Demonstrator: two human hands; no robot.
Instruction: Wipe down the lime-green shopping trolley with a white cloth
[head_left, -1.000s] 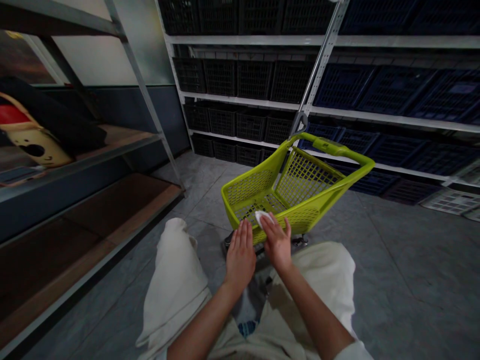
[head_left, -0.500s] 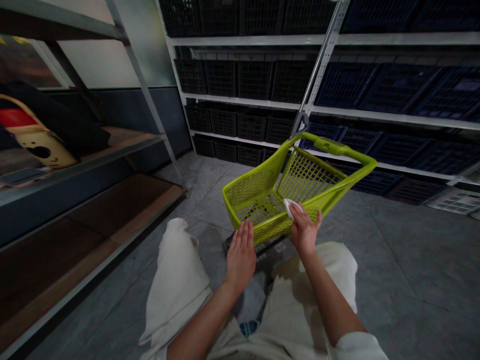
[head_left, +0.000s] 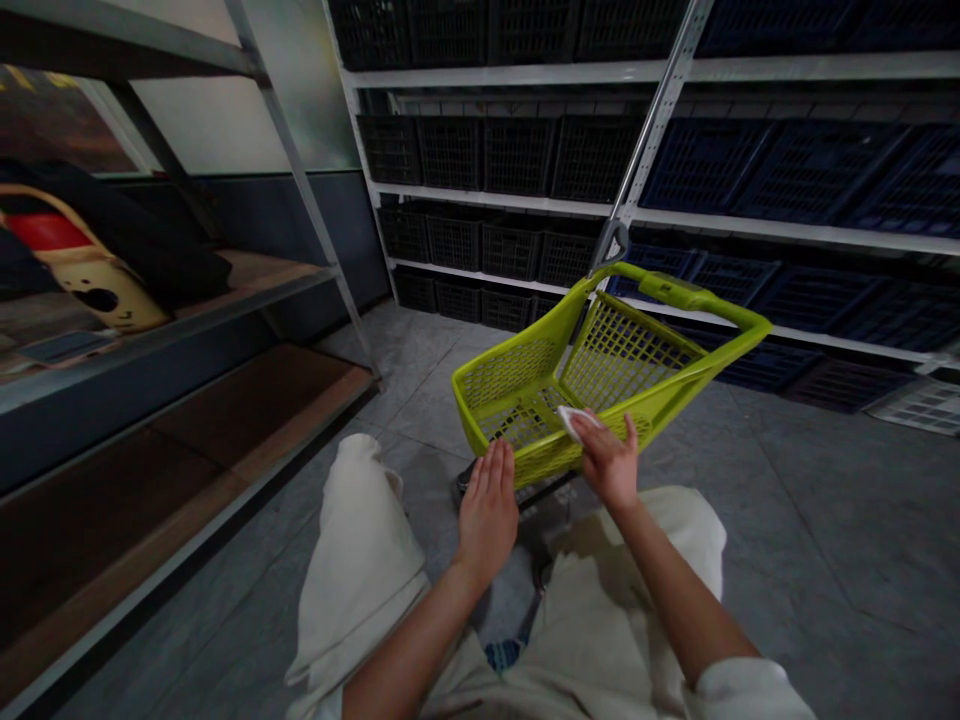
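Observation:
A small lime-green plastic mesh shopping cart (head_left: 517, 375) stands just beyond my knees, with a green handle bar (head_left: 686, 295) at its far side. My right hand (head_left: 609, 462) pinches a folded white cloth (head_left: 574, 423) against the cart's near rim. My left hand (head_left: 487, 515) is open, its flat fingertips at the cart's near wall and holding nothing. A long metal pole (head_left: 649, 130) rises from the cart's far corner.
Behind the cart, white shelves (head_left: 517, 195) carry rows of black and navy crates (head_left: 817, 170). On the left is a metal shelf unit (head_left: 187, 400) with a yellow-and-red object (head_left: 90, 270). My cream-clad knees (head_left: 360, 570) flank the grey tiled floor (head_left: 817, 540).
My right hand and the cloth have travelled rightward along the cart's near rim, easing back slightly at the end. My left hand stays in nearly the same place.

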